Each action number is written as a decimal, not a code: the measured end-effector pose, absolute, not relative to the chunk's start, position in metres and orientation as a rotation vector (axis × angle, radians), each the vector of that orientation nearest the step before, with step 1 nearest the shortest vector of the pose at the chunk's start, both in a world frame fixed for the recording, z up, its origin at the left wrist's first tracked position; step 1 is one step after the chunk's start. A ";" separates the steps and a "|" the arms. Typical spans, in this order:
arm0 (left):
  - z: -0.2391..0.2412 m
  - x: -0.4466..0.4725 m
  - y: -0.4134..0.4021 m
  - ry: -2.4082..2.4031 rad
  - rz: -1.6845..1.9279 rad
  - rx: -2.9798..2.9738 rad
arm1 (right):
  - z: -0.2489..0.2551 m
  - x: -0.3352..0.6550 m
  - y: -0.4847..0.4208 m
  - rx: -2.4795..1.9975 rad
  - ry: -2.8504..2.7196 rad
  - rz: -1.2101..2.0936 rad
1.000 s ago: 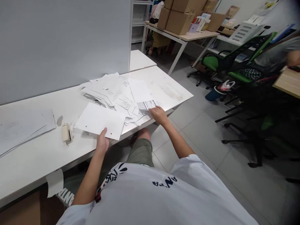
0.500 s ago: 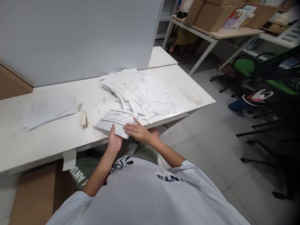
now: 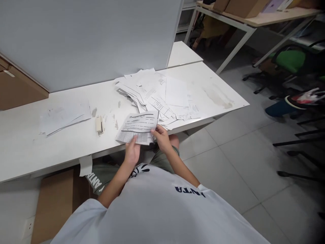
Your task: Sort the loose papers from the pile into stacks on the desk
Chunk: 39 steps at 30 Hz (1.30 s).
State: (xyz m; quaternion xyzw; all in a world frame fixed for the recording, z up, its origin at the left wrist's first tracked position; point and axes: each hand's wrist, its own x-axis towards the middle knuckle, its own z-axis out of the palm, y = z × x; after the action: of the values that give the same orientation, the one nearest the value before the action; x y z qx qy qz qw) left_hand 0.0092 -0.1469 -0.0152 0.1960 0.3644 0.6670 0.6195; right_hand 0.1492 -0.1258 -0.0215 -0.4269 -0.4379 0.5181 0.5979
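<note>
Printed paper sheets are held in front of me at the table's near edge, with lines of text and a dense table of print facing up. My left hand grips their lower edge, thumb on top and fingers underneath. On the right edge my right hand pinches the paper between thumb and fingers. Just beyond lies a messy pile of papers. A cream stapler rests on the table left of the held sheets, and farther left is a flat stack of paper.
The white table backs onto a grey partition. Cardboard boxes stand at the far left and beneath the table. On the right are a blue bin, a green chair and a second table.
My right hand has gone from lying across the printed sheets to pinching their right edge. The sheets are tilted up more to face me. The whole view has shifted.
</note>
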 end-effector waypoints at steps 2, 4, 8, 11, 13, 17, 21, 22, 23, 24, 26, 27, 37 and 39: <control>-0.014 -0.015 -0.135 0.853 1.620 0.529 | -0.010 0.153 -0.110 -0.963 -1.048 1.176; -0.013 -0.047 -0.122 0.892 1.700 0.638 | -0.003 0.158 -0.097 -0.943 -1.102 1.148; -0.017 -0.104 -0.104 1.068 1.774 1.018 | -0.005 0.156 -0.082 -0.950 -1.149 1.117; -0.028 -0.123 -0.100 1.279 1.693 1.314 | -0.018 0.145 -0.079 -1.013 -1.199 1.058; -0.036 -0.125 -0.099 1.399 1.642 1.413 | -0.026 0.139 -0.080 -1.018 -1.229 1.035; -0.042 -0.117 -0.101 1.491 1.716 1.438 | -0.037 0.132 -0.087 -0.996 -1.245 1.044; -0.034 -0.106 -0.101 1.421 1.737 1.365 | -0.040 0.127 -0.091 -1.121 -1.292 0.970; -0.031 -0.105 -0.101 1.431 1.759 1.342 | -0.040 0.126 -0.091 -1.140 -1.297 0.961; -0.030 -0.105 -0.101 1.445 1.787 1.323 | -0.039 0.125 -0.092 -1.148 -1.298 0.957; -0.029 -0.105 -0.102 1.455 1.810 1.311 | -0.039 0.125 -0.092 -1.143 -1.296 0.956; -0.029 -0.107 -0.104 1.445 1.830 1.317 | -0.039 0.123 -0.092 -1.110 -1.276 0.958; -0.031 -0.109 -0.105 1.425 1.824 1.324 | -0.040 0.123 -0.092 -1.091 -1.264 0.962; -0.021 -0.134 -0.143 1.722 1.607 1.337 | -0.036 0.121 -0.110 -1.151 -1.300 1.066; -0.015 -0.138 -0.156 1.709 1.554 1.239 | -0.035 0.118 -0.115 -1.198 -1.302 1.184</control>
State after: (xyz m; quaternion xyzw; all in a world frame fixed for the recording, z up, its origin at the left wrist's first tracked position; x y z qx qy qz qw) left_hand -0.1379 -0.1562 -0.0153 0.4568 0.6301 0.5729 0.2572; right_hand 0.1180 -0.1147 -0.0354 -0.4920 -0.5348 0.4864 0.4851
